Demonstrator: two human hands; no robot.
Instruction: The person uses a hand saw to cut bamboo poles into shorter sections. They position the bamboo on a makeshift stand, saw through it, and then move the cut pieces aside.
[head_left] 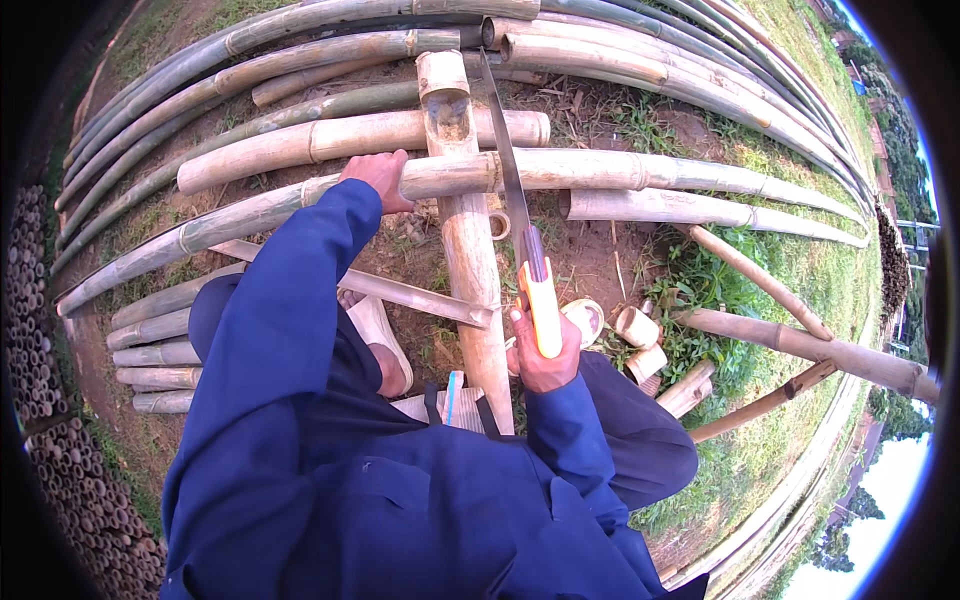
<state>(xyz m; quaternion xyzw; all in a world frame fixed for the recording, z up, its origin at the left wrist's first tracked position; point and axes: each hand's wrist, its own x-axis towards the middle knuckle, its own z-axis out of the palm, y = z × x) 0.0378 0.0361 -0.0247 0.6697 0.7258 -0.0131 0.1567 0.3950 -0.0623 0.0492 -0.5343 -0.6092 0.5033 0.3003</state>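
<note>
My right hand [548, 362] is closed round the yellow handle of a handsaw [512, 185]. The long blade points away from me and lies across a long bamboo pole [590, 169], just right of an upright-lying bamboo support [465, 240]. Whether the teeth have cut into the pole cannot be made out. To the left of the support, my left hand [378, 180] grips the same pole, its fingers wrapped over the top. The pole rests crosswise on the support, which runs from between my legs to a notched far end.
Several long bamboo poles [250, 75] lie at the far side. A shorter bamboo piece [370, 135] also crosses the support. Cut bamboo offcuts [637, 328] sit by my right knee, near a propped bamboo frame [800, 340]. Stacked bamboo [90, 490] stands at left.
</note>
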